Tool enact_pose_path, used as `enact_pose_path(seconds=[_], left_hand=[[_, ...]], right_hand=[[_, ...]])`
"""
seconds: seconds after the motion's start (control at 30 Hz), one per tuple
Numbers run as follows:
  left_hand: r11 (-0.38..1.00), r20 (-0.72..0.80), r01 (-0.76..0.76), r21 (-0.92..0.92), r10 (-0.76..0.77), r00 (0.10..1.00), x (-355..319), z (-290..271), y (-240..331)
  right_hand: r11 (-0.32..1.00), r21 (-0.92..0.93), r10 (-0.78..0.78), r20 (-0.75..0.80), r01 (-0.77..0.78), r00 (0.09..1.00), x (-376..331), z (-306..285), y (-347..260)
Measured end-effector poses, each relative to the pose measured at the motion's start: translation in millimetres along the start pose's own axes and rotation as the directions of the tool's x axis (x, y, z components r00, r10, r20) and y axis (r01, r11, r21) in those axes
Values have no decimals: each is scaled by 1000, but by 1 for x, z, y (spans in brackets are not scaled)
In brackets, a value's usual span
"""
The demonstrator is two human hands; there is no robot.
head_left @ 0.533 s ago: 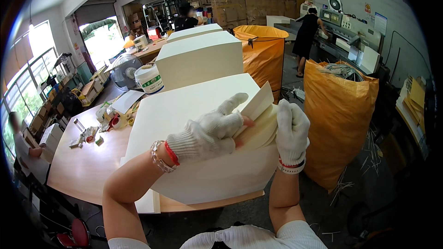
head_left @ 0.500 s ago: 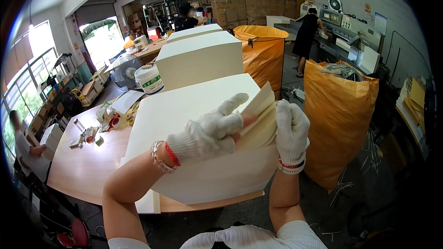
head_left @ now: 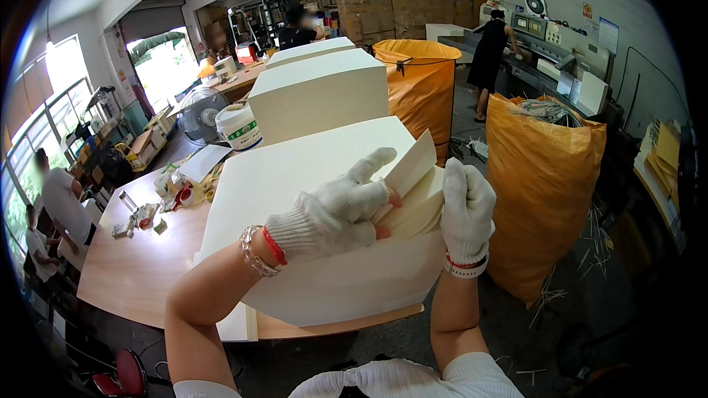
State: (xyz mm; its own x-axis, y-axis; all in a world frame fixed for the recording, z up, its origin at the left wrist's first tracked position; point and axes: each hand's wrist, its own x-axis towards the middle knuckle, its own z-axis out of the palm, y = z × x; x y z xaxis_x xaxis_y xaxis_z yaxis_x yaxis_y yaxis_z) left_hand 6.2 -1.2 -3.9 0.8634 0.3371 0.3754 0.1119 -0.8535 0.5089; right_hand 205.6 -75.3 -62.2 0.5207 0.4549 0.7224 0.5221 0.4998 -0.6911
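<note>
In front of me stands a tall stack of white paper [head_left: 269, 169], its top right corner fanned into curled-back sheets [head_left: 417, 210]. My left hand [head_left: 328, 214], in a white knit glove with bare fingertips showing, rests on the stack. Its fingers are spread, and the fingertips touch the edges of the fanned sheets; one sheet stands up above them. My right hand [head_left: 468, 210], gloved too, is closed at the outer corner of the sheets, gripping them. How many sheets it pinches is hidden by the glove.
More paper stacks [head_left: 317, 96] stand behind. A white tub [head_left: 238, 129], small items [head_left: 140, 217] and a fan [head_left: 201, 114] are to the left. Two orange sacks [head_left: 542, 191] stand at right and behind. Other people are at the left, back and by the machine [head_left: 560, 51].
One sheet at the corner now stands straighter beside my left fingertips, which reach slightly further right. My right hand keeps its place. At far left, people have shifted, and a second one shows.
</note>
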Motion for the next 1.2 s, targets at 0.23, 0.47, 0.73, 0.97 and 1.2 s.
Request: enact_pose_path(seconds=[0.23,0.47,0.73,0.97,1.2], left_hand=[[955,60,-239,176,232,971,7,-1,-5],[999,27,26,26,-26,999,1,5,-1],[990,-19,-107,90,110,994,0,4,-12],[997,109,-71,15,69,992,6,-5,3],[998,28,23,52,-24,999,1,-1,2]], right_hand=[[1000,-1,20,29,-20,999,1,1,2],[1000,3,5,-3,-5,1000,0,1,0],[999,50,-10,39,8,999,0,-1,0],[1000,15,4,-4,-4,1000,0,1,0],[998,43,37,7,-37,999,-1,0,-1]])
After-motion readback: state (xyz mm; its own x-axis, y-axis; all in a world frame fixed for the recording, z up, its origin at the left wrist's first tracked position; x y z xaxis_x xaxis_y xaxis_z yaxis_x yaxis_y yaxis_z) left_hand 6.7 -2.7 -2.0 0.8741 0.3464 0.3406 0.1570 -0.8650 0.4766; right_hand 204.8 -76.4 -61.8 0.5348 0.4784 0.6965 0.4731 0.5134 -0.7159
